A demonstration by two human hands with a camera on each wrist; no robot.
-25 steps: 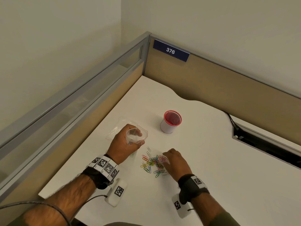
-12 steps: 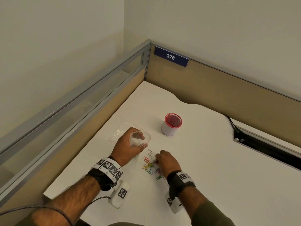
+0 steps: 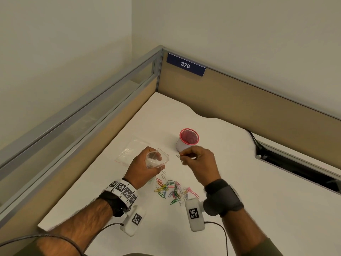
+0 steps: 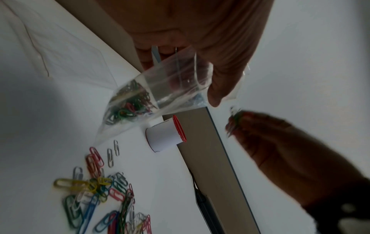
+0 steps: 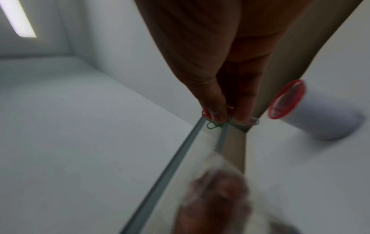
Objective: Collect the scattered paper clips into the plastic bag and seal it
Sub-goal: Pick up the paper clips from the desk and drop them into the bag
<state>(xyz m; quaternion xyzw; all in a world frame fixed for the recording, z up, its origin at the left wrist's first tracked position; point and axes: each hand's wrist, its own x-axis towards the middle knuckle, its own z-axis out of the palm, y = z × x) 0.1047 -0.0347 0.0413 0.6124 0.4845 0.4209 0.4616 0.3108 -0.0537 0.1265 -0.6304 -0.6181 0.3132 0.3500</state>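
Note:
My left hand [image 3: 145, 167] holds a clear plastic bag [image 3: 157, 159] above the desk, with its mouth spread wide. Several coloured clips lie in the bag's bottom [image 4: 128, 106]. My right hand [image 3: 195, 159] is raised just right of the bag's mouth and pinches a few paper clips [image 5: 218, 121] between thumb and fingers. A pile of coloured paper clips [image 3: 173, 191] lies on the white desk [image 3: 258, 200] between my wrists, also seen in the left wrist view as loose paper clips [image 4: 96, 190].
A white cup with a red mesh rim [image 3: 187, 139] stands just behind my right hand. A second clear bag [image 3: 131, 150] lies flat left of my left hand. Partition walls close the back and left; a cable slot [image 3: 295, 167] opens at right.
My right hand has left the pile and risen toward the bag's mouth with a few clips pinched. The left hand keeps holding the bag in about the same place.

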